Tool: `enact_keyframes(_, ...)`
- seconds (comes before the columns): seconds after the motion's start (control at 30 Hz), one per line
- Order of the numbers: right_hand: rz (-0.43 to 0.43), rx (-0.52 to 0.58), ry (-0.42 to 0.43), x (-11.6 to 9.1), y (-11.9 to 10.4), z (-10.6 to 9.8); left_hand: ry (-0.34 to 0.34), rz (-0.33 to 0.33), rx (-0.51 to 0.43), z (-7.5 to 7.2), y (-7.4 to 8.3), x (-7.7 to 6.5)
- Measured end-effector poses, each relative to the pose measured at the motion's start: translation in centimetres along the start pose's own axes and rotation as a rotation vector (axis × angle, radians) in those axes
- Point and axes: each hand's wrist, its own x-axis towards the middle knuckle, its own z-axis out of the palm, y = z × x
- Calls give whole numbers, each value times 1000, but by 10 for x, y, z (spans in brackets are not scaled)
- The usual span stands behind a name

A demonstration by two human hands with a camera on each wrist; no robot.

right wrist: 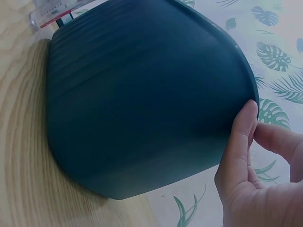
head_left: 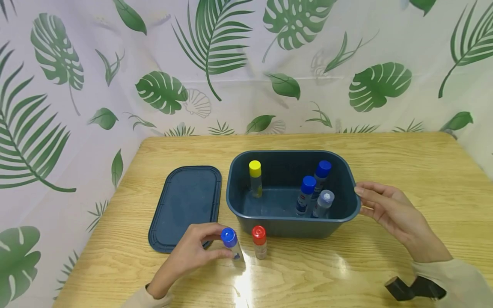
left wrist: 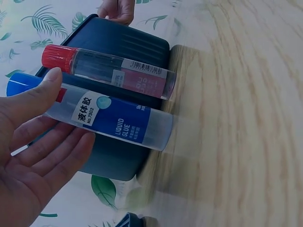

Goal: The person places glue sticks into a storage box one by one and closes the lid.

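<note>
My left hand (head_left: pixel 196 248) grips a clear liquid glue bottle (left wrist: pixel 123 116) with a blue cap near its cap end, thumb on one side and fingers on the other. Close beside it on the table stands a red-capped glue bottle (head_left: pixel 259 243). Behind both is a dark blue plastic bin (head_left: pixel 285 226). My right hand (head_left: pixel 393 209) pinches the bin's right rim, fingertips against the outer wall in the right wrist view. Inside the bin, a yellow-capped bottle (head_left: pixel 255 177) stands at the left; two blue-capped bottles (head_left: pixel 307 190) and a clear-capped bottle (head_left: pixel 323 203) are at the right.
A dark blue lid (head_left: pixel 188 205) lies flat on the wooden table (head_left: pixel 404 158), left of the bin. A leaf-patterned cloth (head_left: pixel 239 102) hangs behind and at the left. A black strap device (head_left: pixel 414 288) is at my right sleeve.
</note>
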Motion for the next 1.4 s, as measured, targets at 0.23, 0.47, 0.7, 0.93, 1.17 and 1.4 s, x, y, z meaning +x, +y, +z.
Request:
enact_keyframes(0.23,5,-4,10,0,0,0,37,94,19,1,-1,1)
enact_keyframes(0.47,4,-1,-4,0,-1,0,54,160,74,2,-3,0)
enact_keyframes(0.7,8,-4,5,0,-1,0,71,182,145,3,-2,1)
enact_keyframes(0.93,8,7,-1,0,-1,0,86,239,186,-2,3,3)
enact_keyframes(1.17,6,-4,-10,0,-1,0,94,279,177,-8,9,5)
enact_keyframes(1.4,1,11,-18,0,0,0,103,303,165,-16,19,9)
